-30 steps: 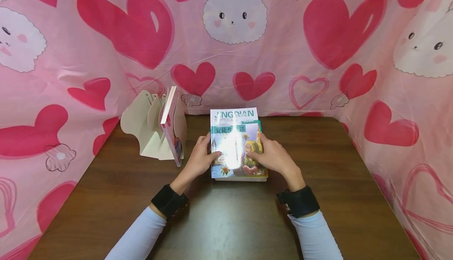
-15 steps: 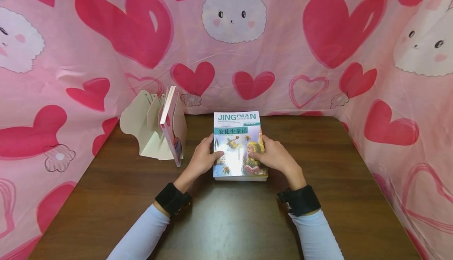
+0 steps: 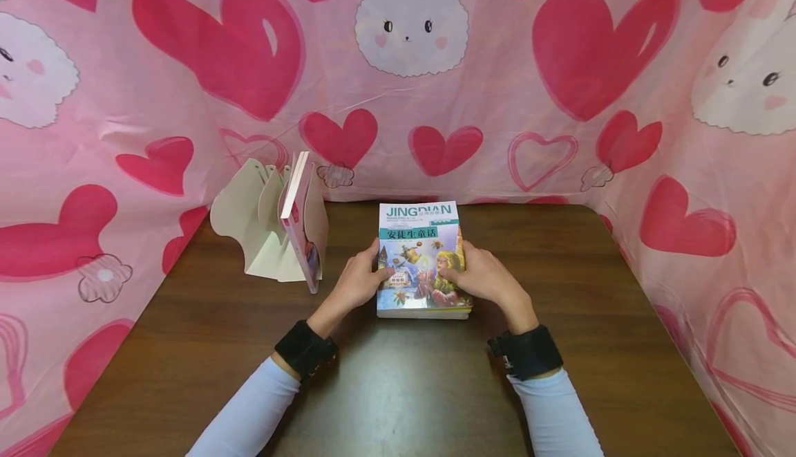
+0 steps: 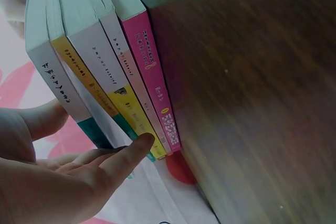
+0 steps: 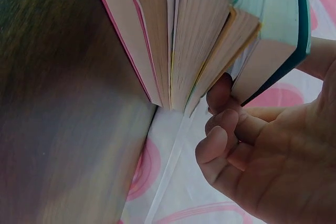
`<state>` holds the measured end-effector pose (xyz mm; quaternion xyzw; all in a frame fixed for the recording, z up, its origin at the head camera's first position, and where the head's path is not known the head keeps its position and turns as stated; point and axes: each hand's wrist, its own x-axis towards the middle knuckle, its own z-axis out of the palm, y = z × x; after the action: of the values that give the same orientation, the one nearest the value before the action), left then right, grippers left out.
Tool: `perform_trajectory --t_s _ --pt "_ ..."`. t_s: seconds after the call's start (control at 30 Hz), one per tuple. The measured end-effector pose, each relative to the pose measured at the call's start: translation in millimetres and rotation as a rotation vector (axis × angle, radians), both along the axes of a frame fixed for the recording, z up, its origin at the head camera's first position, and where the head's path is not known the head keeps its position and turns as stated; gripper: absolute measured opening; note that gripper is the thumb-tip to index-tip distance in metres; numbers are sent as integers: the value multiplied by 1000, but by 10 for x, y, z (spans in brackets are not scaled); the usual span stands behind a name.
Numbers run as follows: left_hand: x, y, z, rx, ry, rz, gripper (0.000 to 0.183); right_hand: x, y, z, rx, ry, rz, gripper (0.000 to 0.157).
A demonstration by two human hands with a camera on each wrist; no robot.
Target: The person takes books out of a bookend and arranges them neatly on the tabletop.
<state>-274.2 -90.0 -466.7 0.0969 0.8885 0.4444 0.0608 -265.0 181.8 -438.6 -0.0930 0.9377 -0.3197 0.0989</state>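
A paperback book (image 3: 410,256) with a teal-and-white title band and an illustrated cover lies on top of a stack of several books in the head view. My left hand (image 3: 358,277) holds its left side, thumb on the cover. In the left wrist view one finger stretches down across the lower spines, which include a yellow-and-white spine (image 4: 118,87) and a pink spine (image 4: 149,77). My right hand (image 3: 494,274) grips the opposite side, thumb on the cover. In the right wrist view its fingers curl in under the top book, at a gap above the lower books (image 5: 199,40).
A cream desktop book rack (image 3: 264,236) with curved dividers stands to the left on the brown wooden table (image 3: 398,388). One upright pink-covered book (image 3: 303,236) stands in its right part. A pink heart-and-rabbit cloth (image 3: 398,139) closes in the table at the back and sides.
The top book has come toward me and slightly right, and now lies squarer over the stack. My left hand has shifted slightly right with it; the right hand has hardly moved.
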Motion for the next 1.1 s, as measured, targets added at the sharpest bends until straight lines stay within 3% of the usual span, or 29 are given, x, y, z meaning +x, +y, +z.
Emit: perform_trajectory --t_s 0.53,1.1 --pt "-19 31 -28 -1 -25 -16 73 -2 28 -24 66 28 20 66" --pt "-17 80 -15 -45 -34 -21 72 -14 76 -42 85 0 21 71"
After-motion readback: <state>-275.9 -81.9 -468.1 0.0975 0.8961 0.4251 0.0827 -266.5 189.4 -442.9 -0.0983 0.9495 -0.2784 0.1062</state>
